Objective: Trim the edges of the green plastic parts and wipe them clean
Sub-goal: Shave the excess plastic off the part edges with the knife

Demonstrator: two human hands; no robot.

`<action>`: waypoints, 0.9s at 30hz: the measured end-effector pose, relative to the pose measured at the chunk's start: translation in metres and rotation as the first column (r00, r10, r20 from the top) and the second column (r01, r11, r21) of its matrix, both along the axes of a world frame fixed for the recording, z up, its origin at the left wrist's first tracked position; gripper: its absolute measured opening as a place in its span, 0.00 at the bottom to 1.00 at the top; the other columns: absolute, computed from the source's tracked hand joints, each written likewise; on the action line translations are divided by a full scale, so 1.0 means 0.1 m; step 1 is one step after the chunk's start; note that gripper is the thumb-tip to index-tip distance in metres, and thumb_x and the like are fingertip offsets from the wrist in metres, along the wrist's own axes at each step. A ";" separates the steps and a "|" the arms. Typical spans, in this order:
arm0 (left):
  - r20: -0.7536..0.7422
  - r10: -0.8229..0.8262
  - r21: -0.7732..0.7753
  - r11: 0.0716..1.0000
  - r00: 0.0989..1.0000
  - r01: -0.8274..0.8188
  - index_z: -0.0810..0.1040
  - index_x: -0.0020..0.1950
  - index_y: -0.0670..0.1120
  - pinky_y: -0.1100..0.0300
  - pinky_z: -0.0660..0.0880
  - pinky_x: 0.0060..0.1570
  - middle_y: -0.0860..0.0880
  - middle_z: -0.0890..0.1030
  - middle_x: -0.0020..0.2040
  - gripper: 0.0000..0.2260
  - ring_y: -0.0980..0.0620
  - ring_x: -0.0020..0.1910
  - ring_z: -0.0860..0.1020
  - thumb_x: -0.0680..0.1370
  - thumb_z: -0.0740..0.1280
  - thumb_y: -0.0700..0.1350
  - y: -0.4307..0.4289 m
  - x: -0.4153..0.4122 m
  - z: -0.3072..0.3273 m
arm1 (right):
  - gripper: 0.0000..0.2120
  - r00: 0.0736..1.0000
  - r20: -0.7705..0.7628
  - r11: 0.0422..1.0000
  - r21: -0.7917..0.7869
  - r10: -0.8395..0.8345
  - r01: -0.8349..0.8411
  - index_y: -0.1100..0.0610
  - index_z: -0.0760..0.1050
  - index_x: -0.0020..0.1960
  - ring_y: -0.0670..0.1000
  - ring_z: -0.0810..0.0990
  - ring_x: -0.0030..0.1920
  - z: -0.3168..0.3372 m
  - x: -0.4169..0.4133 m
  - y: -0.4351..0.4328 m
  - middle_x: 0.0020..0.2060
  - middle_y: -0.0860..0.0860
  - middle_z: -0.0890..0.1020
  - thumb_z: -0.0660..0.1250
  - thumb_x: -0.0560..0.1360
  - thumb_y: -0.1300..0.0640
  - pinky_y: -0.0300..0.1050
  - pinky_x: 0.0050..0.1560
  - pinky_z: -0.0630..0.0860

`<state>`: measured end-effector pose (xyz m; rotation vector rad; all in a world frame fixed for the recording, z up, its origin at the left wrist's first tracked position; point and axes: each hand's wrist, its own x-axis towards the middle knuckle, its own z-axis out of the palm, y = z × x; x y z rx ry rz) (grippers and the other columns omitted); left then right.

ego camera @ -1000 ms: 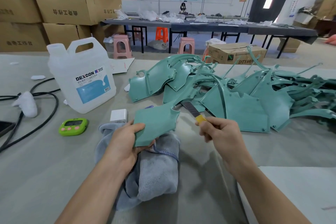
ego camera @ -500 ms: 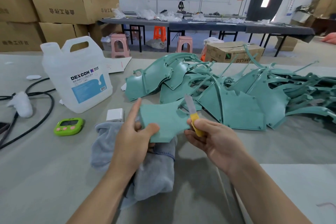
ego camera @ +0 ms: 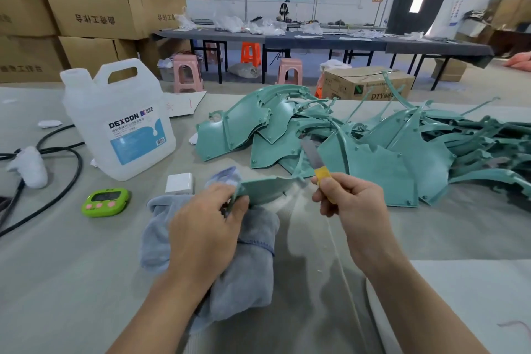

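My left hand [ego camera: 205, 227] grips a green plastic part [ego camera: 265, 190], tilted almost flat and edge-on to me, together with a grey cloth [ego camera: 247, 261] that hangs under the hand onto the table. My right hand [ego camera: 349, 201] holds a knife [ego camera: 317, 162] by its yellow handle, blade pointing up and away, just right of the part's tip and apart from it. A big pile of green plastic parts [ego camera: 373, 152] lies behind both hands.
A white DEXCON jug [ego camera: 120, 121] stands at the left, with a green timer [ego camera: 105, 202] and a small white box [ego camera: 180, 183] in front of it. Black cables [ego camera: 57, 181] and a white wad lie far left. A white sheet [ego camera: 459, 304] covers the near right corner.
My left hand has turned the part from facing me to nearly flat. The knife has come off the part's edge and moved right and up.
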<state>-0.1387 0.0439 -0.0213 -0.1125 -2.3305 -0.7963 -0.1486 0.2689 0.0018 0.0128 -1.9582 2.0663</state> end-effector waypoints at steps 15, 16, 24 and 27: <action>0.164 0.043 0.171 0.983 0.985 -0.072 0.68 0.31 0.51 0.64 0.59 0.30 0.53 0.71 0.23 0.20 0.58 0.28 0.72 0.80 0.67 0.53 0.01 -0.03 -0.03 | 0.14 0.927 -0.311 0.742 0.567 -0.210 0.358 0.55 0.72 0.35 0.52 0.69 0.30 -0.03 0.18 -0.24 0.27 0.50 0.71 0.67 0.78 0.54 0.44 0.31 0.64; 0.170 0.037 0.178 0.982 0.985 -0.068 0.69 0.31 0.50 0.63 0.63 0.31 0.53 0.73 0.23 0.19 0.57 0.28 0.73 0.80 0.67 0.53 0.01 -0.05 -0.03 | 0.14 0.940 -0.319 0.772 0.566 -0.118 0.289 0.54 0.71 0.35 0.50 0.68 0.29 -0.02 0.20 -0.25 0.28 0.50 0.70 0.66 0.78 0.53 0.45 0.31 0.65; 0.165 0.011 0.201 0.979 0.986 -0.045 0.71 0.32 0.50 0.64 0.63 0.31 0.52 0.74 0.23 0.18 0.56 0.28 0.74 0.80 0.66 0.54 -0.03 -0.09 -0.06 | 0.19 0.909 -0.211 0.707 0.574 -0.359 0.412 0.54 0.67 0.30 0.51 0.67 0.29 -0.05 0.10 -0.16 0.25 0.47 0.71 0.68 0.78 0.57 0.41 0.30 0.63; 0.173 0.013 0.159 0.986 0.985 -0.041 0.71 0.32 0.49 0.56 0.66 0.32 0.52 0.75 0.25 0.19 0.54 0.30 0.74 0.81 0.65 0.55 -0.02 -0.10 -0.05 | 0.15 0.940 -0.289 0.809 0.499 -0.184 0.312 0.55 0.71 0.35 0.51 0.67 0.29 -0.02 0.21 -0.22 0.27 0.51 0.70 0.67 0.79 0.54 0.47 0.31 0.66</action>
